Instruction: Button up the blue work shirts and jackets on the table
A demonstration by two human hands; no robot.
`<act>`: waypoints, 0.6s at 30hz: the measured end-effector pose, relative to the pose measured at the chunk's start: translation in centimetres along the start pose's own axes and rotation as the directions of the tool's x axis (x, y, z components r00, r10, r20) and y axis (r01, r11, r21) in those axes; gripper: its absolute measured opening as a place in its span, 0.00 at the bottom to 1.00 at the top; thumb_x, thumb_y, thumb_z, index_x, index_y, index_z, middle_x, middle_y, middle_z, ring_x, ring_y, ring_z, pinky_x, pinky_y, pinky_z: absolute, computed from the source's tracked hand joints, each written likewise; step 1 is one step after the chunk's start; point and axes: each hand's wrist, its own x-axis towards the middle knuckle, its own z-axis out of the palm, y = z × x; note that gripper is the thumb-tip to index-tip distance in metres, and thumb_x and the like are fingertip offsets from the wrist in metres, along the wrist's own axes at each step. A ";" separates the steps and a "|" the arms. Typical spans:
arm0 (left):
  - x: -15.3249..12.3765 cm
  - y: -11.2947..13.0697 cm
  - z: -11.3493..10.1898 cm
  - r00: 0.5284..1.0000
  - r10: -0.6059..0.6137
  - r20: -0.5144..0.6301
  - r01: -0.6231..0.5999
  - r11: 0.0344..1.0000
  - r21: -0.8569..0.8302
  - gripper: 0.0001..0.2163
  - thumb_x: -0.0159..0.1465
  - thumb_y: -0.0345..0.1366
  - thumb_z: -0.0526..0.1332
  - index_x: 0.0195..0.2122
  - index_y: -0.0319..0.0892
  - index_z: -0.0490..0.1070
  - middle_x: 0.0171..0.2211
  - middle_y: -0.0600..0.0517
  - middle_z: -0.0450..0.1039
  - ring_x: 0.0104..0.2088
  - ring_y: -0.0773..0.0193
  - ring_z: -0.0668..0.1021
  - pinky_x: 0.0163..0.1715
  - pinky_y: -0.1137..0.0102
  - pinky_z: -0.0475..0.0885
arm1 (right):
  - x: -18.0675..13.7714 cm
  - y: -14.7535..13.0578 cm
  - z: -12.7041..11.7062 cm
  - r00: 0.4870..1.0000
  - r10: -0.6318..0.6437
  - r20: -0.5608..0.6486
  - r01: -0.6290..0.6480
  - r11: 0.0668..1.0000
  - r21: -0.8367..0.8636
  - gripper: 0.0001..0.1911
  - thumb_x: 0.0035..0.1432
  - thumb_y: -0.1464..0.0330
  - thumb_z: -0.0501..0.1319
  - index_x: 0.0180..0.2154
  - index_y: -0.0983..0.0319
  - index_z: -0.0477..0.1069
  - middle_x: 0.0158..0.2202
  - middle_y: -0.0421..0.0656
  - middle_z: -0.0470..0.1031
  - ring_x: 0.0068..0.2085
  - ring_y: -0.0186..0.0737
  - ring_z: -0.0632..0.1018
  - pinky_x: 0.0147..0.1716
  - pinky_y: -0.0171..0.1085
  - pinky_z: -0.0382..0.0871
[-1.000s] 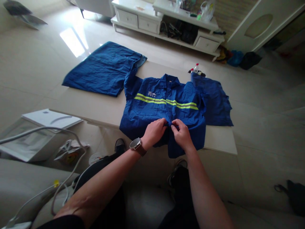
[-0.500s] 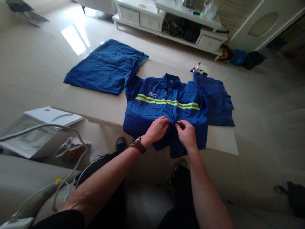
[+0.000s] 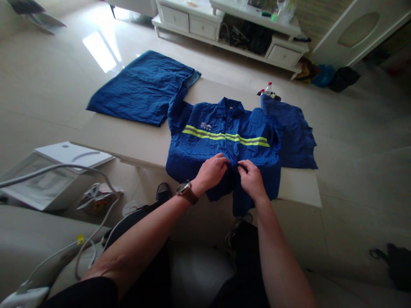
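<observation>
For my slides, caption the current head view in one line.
Left grip and right grip pinch the front of a yellow-and-grey-striped blue cloth jacket spread over a pale rectangular table.

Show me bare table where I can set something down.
The table between left cloth, jacket and near edge; also the right near corner, bordered by jacket and right cloth. Crowded: the middle, with jacket, left hand and right hand.

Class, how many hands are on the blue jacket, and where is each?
2: the left hand and the right hand, side by side, pinching the front of the blue jacket below the bright stripe.
</observation>
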 end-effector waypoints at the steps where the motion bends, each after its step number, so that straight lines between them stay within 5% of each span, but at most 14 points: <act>1: 0.0 0.0 0.1 1.000 -0.002 -0.002 0.002 1.000 -0.016 0.14 0.68 0.29 0.54 0.45 0.42 0.80 0.43 0.47 0.77 0.42 0.59 0.79 0.48 0.66 0.74 | 0.0 0.1 0.0 1.000 -0.001 -0.012 0.001 1.000 -0.026 0.10 0.62 0.67 0.56 0.38 0.60 0.76 0.37 0.47 0.77 0.40 0.46 0.77 0.43 0.42 0.69; 9: 0.0 -0.3 0.9 1.000 0.004 0.002 -0.004 0.995 -0.099 0.13 0.66 0.28 0.55 0.42 0.42 0.80 0.41 0.49 0.77 0.40 0.62 0.78 0.47 0.68 0.73 | 0.0 0.3 0.7 0.999 -0.022 -0.041 0.013 0.978 -0.210 0.09 0.64 0.68 0.57 0.37 0.59 0.76 0.38 0.49 0.77 0.40 0.48 0.76 0.43 0.43 0.68; 18: 0.3 -0.7 1.2 0.999 -0.023 -0.026 0.019 0.990 -0.136 0.12 0.65 0.27 0.56 0.42 0.41 0.79 0.41 0.49 0.78 0.40 0.62 0.78 0.47 0.67 0.73 | 0.2 -0.2 1.3 0.995 -0.078 -0.061 0.068 0.986 -0.153 0.09 0.63 0.70 0.53 0.36 0.59 0.72 0.38 0.49 0.75 0.41 0.48 0.75 0.44 0.43 0.68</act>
